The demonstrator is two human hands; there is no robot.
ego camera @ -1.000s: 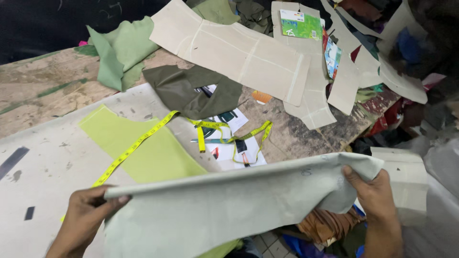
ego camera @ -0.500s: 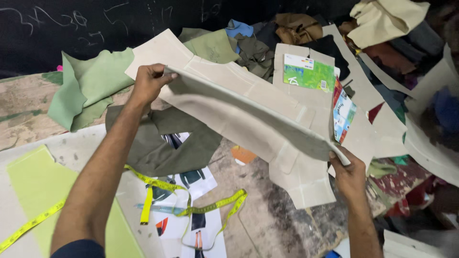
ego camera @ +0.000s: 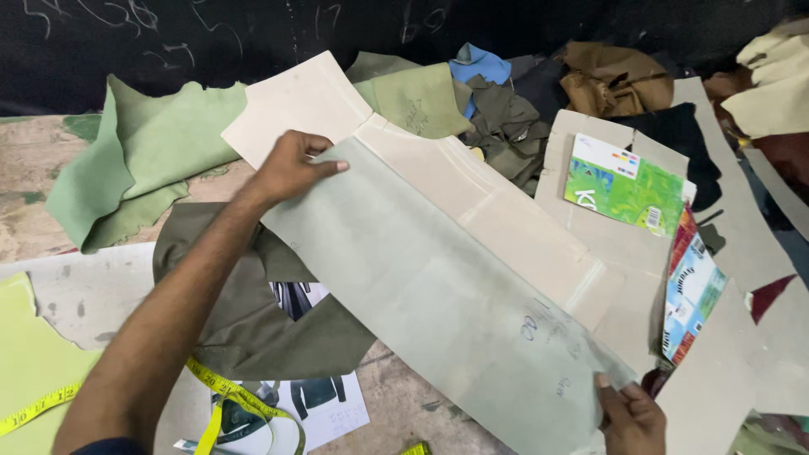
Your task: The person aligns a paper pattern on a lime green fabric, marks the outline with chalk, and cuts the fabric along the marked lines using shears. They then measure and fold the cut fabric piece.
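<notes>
A long pale grey-green cardboard pattern piece (ego camera: 447, 295) lies slanted over a beige pattern piece (ego camera: 472, 194) on the worktable. My left hand (ego camera: 291, 166) holds its far upper-left end, fingers on top. My right hand (ego camera: 632, 417) grips its near lower-right end with the thumb on top. Under my left arm lies a dark olive leather piece (ego camera: 253, 320).
Light green suede (ego camera: 143, 152) lies at the left, a lime sheet (ego camera: 34, 362) and yellow tape measure (ego camera: 236, 396) near the front. Printed jacket pictures (ego camera: 316, 404) lie under the olive piece. Cardboard pieces with colourful print (ego camera: 632, 185) and heaped leather scraps (ego camera: 506, 109) crowd the back and right.
I carried the grey-green pattern piece from the near table edge up and to the right, and laid it flat over the beige pattern. Both hands kept hold of its ends.
</notes>
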